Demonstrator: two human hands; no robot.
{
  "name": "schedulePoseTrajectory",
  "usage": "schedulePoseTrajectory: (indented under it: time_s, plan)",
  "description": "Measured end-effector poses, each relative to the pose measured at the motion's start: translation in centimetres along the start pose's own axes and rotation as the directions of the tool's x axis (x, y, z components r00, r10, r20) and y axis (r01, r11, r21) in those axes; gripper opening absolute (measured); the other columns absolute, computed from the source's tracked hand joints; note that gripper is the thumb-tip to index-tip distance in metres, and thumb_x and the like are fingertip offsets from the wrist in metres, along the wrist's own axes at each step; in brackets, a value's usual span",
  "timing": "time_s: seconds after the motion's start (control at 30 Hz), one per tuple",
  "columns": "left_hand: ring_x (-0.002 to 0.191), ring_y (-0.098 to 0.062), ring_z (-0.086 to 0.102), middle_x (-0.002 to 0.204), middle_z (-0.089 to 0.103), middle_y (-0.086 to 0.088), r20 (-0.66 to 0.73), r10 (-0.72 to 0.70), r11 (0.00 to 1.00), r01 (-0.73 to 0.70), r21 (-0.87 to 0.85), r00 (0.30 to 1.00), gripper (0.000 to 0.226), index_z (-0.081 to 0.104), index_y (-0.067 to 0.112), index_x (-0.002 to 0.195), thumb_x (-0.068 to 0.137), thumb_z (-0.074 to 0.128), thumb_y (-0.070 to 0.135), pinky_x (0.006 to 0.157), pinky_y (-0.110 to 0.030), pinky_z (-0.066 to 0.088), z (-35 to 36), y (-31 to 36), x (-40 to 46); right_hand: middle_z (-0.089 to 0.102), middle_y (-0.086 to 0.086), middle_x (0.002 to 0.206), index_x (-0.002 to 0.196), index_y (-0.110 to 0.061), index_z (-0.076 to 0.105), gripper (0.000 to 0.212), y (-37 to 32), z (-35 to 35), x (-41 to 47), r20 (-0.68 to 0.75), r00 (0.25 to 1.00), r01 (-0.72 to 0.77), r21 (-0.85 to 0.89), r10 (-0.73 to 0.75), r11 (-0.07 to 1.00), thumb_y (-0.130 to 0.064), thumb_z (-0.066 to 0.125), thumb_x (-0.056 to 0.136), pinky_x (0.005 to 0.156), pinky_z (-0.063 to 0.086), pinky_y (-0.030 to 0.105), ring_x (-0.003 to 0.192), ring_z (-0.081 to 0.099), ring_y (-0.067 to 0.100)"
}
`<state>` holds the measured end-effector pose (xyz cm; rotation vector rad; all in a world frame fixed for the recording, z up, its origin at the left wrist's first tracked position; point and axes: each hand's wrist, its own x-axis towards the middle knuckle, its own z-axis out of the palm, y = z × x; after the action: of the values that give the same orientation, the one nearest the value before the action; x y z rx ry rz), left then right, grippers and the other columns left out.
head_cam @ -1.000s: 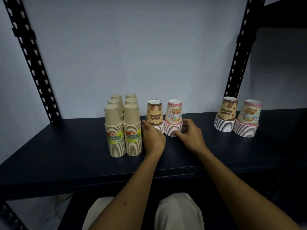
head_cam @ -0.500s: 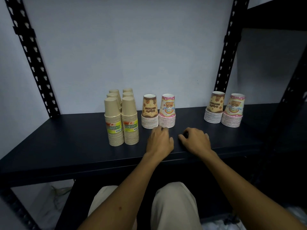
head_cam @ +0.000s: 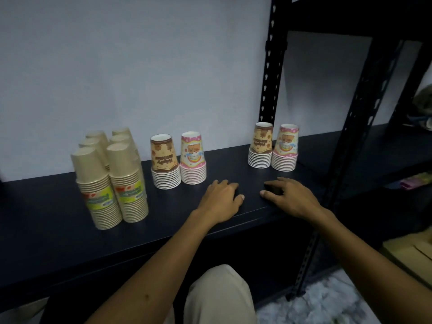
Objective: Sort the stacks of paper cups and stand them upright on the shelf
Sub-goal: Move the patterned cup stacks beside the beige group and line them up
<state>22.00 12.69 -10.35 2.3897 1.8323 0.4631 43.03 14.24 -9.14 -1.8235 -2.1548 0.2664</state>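
Both hands [head_cam: 222, 198] [head_cam: 288, 196] rest near the shelf's [head_cam: 58, 232] front edge.

A pale wall [head_cam: 140, 66] stands behind. 2 black perforated uprights [head_cam: 272, 66] rise at right. A beige trouser knee [head_cam: 217, 293] shows at bottom centre. A whitish fluffy rug [head_cam: 327, 305] covers the floor at lower right, near a brown cardboard box [head_cam: 411, 253].

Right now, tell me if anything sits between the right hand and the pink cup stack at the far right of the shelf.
Nothing visible does. The right hand rests on the shelf, and only bare shelf lies between it and the pink cup stack, which stands beside the brown cup stack.
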Motion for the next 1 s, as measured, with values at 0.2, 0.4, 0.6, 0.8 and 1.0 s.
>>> schedulePoseTrajectory:
  time_s: [0.2, 0.4, 0.6, 0.8, 1.0]
  plan:
    - [0.133, -0.037, 0.036, 0.139, 0.046, -0.018, 0.073, -0.018, 1.0, 0.016, 0.026, 0.997, 0.06, 0.044, 0.013, 0.141, 0.095, 0.037, 0.053, 0.11, -0.048, 0.032, 1.3, 0.6, 4.5, 0.054, 0.004, 0.136, 0.131, -0.027, 0.057, 0.069, 3.1, -0.9, 2.1, -0.024, 0.99, -0.137, -0.024, 0.136, 0.99, -0.074, 0.048, 0.081, 0.098, 0.046, 0.044, 0.123, 0.051, 0.026]
    - [0.137, -0.031, 0.033, 0.145, 0.04, -0.016, 0.023, -0.083, 0.99, 0.085, -0.115, 0.996, 0.072, 0.033, 0.005, 0.144, 0.092, 0.048, 0.052, 0.113, -0.042, 0.031, 1.8, 1.6, 8.1, 0.056, 0.016, 0.128, 0.124, -0.007, 0.051, 0.074, 4.0, -0.6, 5.4, -0.119, 0.948, -0.287, 0.073, 0.294, 0.955, -0.063, 0.066, 0.077, 0.094, 0.049, 0.046, 0.117, 0.052, 0.036]
    - [0.135, -0.029, 0.039, 0.148, 0.038, -0.016, -0.04, -0.146, 0.95, 0.129, -0.285, 0.988, 0.076, 0.028, 0.004, 0.146, 0.09, 0.059, 0.045, 0.105, -0.036, 0.037, 2.1, 1.7, 11.5, 0.05, 0.017, 0.135, 0.133, -0.007, 0.041, 0.085, 5.1, -0.7, 8.5, -0.133, 0.93, -0.285, 0.324, 0.342, 0.902, -0.046, 0.081, 0.07, 0.1, 0.047, 0.047, 0.123, 0.049, 0.035]
    - [0.139, -0.029, 0.036, 0.153, 0.034, -0.013, -0.063, -0.197, 0.864, 0.143, -0.483, 0.978, 0.095, 0.019, 0.008, 0.151, 0.081, 0.069, 0.047, 0.11, -0.041, 0.037, 2.2, 1.4, 14.5, 0.055, 0.009, 0.134, 0.14, -0.013, 0.035, 0.119, 5.6, -0.8, 10.4, -0.148, 0.937, -0.211, 0.479, 0.316, 0.852, -0.058, 0.082, 0.041, 0.098, 0.05, 0.047, 0.122, 0.054, 0.03]
    - [0.12, -0.017, 0.058, 0.13, 0.062, -0.002, -0.131, -0.136, 0.786, 0.027, -0.618, 0.982, 0.065, 0.05, 0.016, 0.137, 0.079, 0.075, 0.033, 0.096, -0.028, 0.047, 2.6, 0.5, 15.7, 0.056, 0.006, 0.134, 0.137, -0.015, 0.04, 0.083, 5.3, 0.0, 10.6, -0.274, 0.933, -0.057, 0.524, 0.232, 0.85, -0.032, 0.085, 0.071, 0.088, 0.046, 0.027, 0.117, 0.057, 0.021]
